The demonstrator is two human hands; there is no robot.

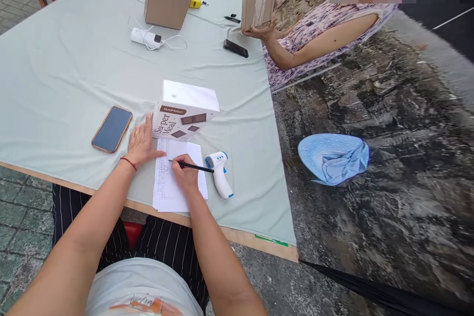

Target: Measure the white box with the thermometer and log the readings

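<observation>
My right hand (186, 174) grips a black pen (198, 165), its tip over the printed sheets of paper (177, 195) in front of me. Part of the print has a hand-drawn circle on it. My left hand (142, 144) lies with fingers spread, the thumb on the paper's upper left and the fingers beside a white "Super Meal" box (190, 103). That box stands upright at the top of the sheets. Right of the paper lies a white and blue infrared thermometer (221, 175). A smartphone (112, 129) in a brown case lies left of my left hand.
A cardboard box (168, 2), a white device with a cable (146, 38) and a black phone (235, 48) are farther back on the cloth-covered table (74, 74). At the right, another person's hand (261, 29) holds a carton (259, 6). A blue hat (333, 158) rests on the stone ledge.
</observation>
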